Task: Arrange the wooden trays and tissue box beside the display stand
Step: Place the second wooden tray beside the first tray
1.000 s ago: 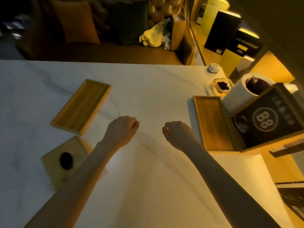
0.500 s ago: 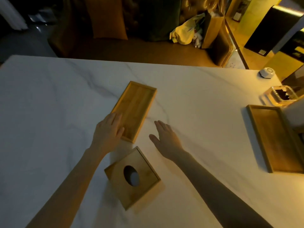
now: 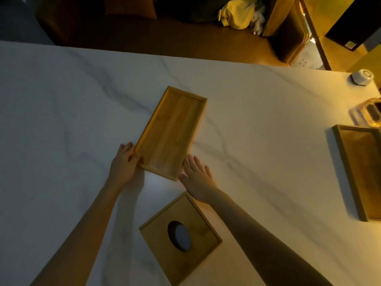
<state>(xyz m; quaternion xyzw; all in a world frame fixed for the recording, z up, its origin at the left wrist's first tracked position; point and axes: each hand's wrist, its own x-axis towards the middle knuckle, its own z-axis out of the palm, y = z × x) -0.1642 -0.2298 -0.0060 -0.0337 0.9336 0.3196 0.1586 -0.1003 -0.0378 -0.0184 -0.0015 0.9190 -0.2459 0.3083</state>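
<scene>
A long wooden tray (image 3: 172,132) lies at a slant in the middle of the white marble table (image 3: 61,120). My left hand (image 3: 124,162) touches its near left corner with the fingers on the rim. My right hand (image 3: 195,176) is flat and spread beside the tray's near right corner. A wooden tissue box (image 3: 180,237) with an oval hole on top sits close to me, between my forearms. A second wooden tray (image 3: 362,170) lies at the right edge of the view. The display stand is out of view.
A small white round device (image 3: 361,77) sits at the table's far right corner. A glass dish (image 3: 369,114) stands just beyond the second tray. Past the table's far edge are a dark sofa and a yellow bundle (image 3: 237,13).
The view has swung left, so the display stand has left the frame. Both fists opened and moved to the slanted tray's near corners; the left hand now touches its rim.
</scene>
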